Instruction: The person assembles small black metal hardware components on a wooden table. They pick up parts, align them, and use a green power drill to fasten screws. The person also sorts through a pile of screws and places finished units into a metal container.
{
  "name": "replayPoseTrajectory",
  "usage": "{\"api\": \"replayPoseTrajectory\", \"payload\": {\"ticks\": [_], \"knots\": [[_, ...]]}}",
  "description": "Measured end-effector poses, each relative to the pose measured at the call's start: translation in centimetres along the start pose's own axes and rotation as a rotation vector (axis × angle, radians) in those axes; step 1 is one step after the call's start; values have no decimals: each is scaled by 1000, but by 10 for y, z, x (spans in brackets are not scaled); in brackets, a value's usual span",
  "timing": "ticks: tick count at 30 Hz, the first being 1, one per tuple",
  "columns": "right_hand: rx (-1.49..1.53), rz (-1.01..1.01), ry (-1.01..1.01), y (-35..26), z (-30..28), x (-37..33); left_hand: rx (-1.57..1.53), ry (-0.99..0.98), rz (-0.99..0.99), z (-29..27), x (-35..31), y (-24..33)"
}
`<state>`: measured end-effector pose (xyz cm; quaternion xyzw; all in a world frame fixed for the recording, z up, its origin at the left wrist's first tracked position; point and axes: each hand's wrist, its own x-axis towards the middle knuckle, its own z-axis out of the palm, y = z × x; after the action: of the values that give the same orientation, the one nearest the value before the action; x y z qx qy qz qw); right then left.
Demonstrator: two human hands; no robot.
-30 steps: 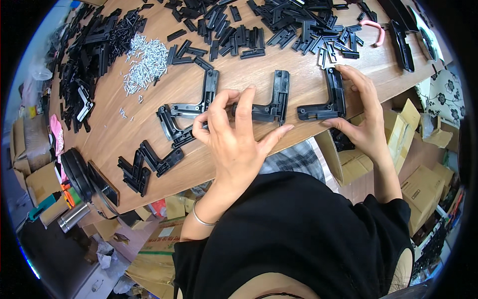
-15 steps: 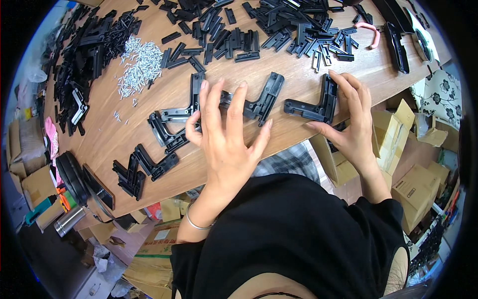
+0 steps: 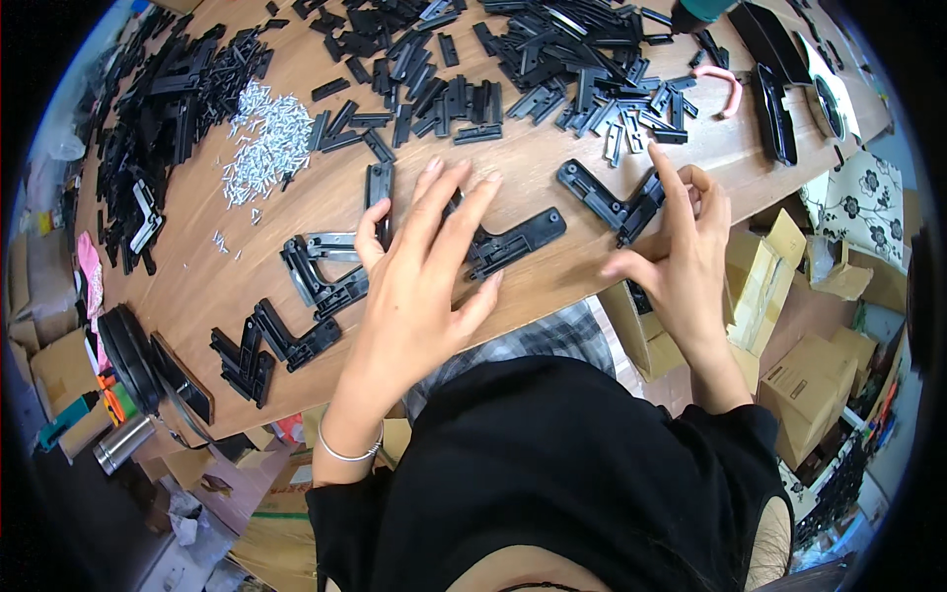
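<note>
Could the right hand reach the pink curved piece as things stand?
Probably yes: from the right hand to the pink curved piece, the way over the tabletop looks free, with small black parts to the left.

The camera was worn on the head, facing down (the wide fisheye lens bent the straight edges), and it saw the table (image 3: 212, 286), left hand (image 3: 416, 261) and right hand (image 3: 688, 259) from near above.
</note>
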<state>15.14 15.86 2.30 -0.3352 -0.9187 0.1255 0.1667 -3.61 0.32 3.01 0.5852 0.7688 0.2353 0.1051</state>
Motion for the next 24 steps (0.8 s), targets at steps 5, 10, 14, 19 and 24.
{"api": "replayPoseTrajectory", "payload": {"ticks": [5, 10, 14, 19, 24], "knots": [[138, -27, -137, 5, -21, 6, 146, 23, -74, -11, -5, -2], [36, -80, -63, -2, -7, 10, 128, 15, -81, -10, -6, -7], [191, -128, -36, 5, -13, 24, 139, 59, -77, -15, -8, -1], [212, -227, 131, 27, -11, 88, -934, -189, 79, -57, -7, 38], [155, -354, 116, 23, 4, 149, -1861, -568, 267, -26, 6, 119]]}}
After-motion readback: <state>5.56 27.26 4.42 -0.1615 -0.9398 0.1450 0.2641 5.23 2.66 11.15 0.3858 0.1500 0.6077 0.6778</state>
